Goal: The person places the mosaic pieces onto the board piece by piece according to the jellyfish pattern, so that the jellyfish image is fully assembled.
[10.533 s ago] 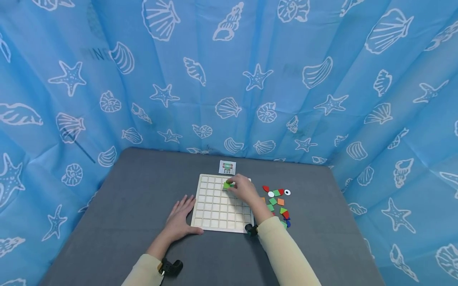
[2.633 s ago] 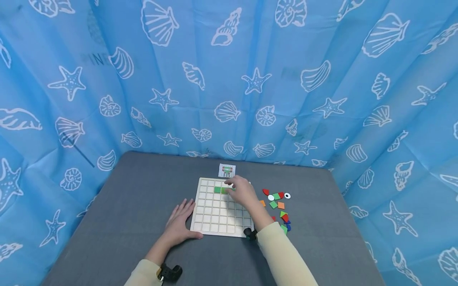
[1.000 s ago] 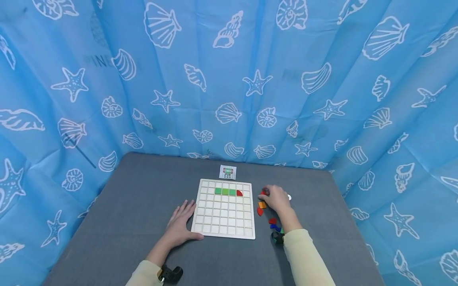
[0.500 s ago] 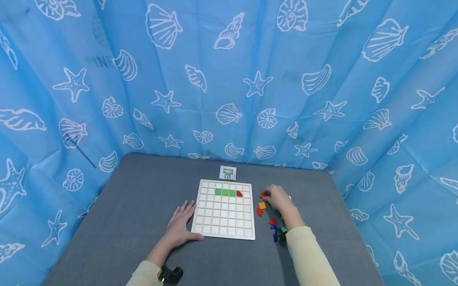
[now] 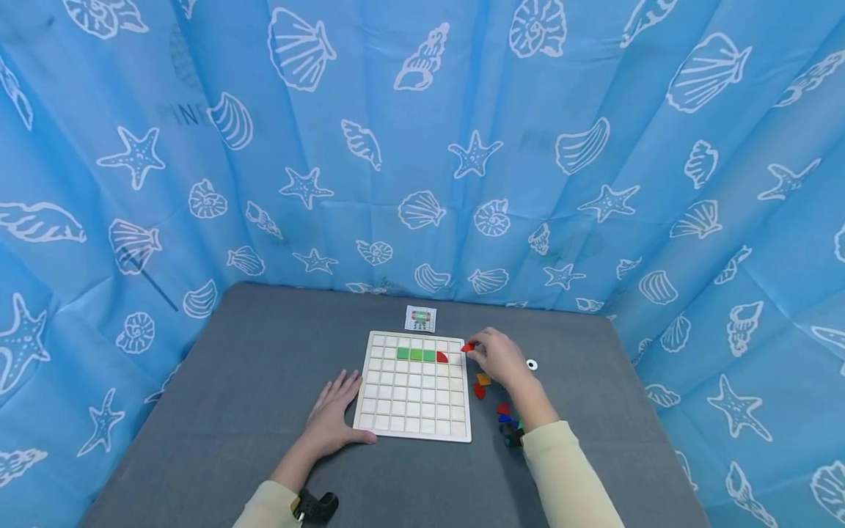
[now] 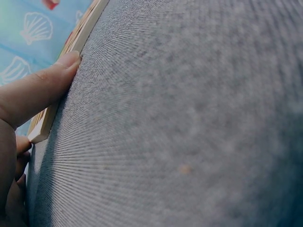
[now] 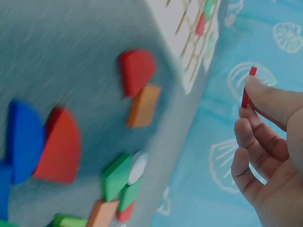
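Observation:
In the head view, a pale gridded board (image 5: 413, 396) lies on the grey table. Three green square tiles (image 5: 416, 355) and a red quarter-circle tile (image 5: 442, 357) form a row in its upper part. My left hand (image 5: 332, 418) rests with extended fingers at the board's left side, the thumb along its near edge; the left wrist view shows that thumb (image 6: 52, 78) touching the board's rim. Over the board's upper right edge, my right hand (image 5: 499, 358) pinches another red tile (image 7: 245, 98) between thumb and forefinger, its thin edge visible in the right wrist view.
Right of the board lie loose tiles: an orange square (image 5: 484, 379), a red rounded tile (image 5: 479, 391), another red one (image 5: 503, 408), blue pieces (image 7: 26, 142) and green ones (image 7: 116, 175). A white ring (image 5: 532, 364) lies farther right. A printed pattern card (image 5: 420, 318) sits beyond the board.
Green tiles and a red quarter-circle have been set in a row on the board. My right hand has since picked a red tile from the loose pieces and moved left to the board's edge.

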Action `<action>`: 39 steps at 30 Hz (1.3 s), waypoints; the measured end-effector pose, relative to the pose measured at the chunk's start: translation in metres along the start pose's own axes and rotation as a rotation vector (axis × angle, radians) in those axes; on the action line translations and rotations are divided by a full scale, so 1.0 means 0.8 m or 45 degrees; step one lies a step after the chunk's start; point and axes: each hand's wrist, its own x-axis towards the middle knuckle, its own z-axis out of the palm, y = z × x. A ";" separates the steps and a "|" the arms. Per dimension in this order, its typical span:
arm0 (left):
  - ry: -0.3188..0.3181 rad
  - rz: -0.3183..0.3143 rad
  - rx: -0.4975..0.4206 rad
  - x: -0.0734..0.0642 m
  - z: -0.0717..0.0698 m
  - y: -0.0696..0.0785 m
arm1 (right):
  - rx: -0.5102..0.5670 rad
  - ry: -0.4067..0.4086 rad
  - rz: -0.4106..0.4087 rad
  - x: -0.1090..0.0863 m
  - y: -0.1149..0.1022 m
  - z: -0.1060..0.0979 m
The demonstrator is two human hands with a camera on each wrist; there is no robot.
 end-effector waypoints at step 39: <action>-0.018 0.003 0.028 0.002 -0.001 -0.002 | 0.054 -0.080 -0.261 0.039 -0.116 0.050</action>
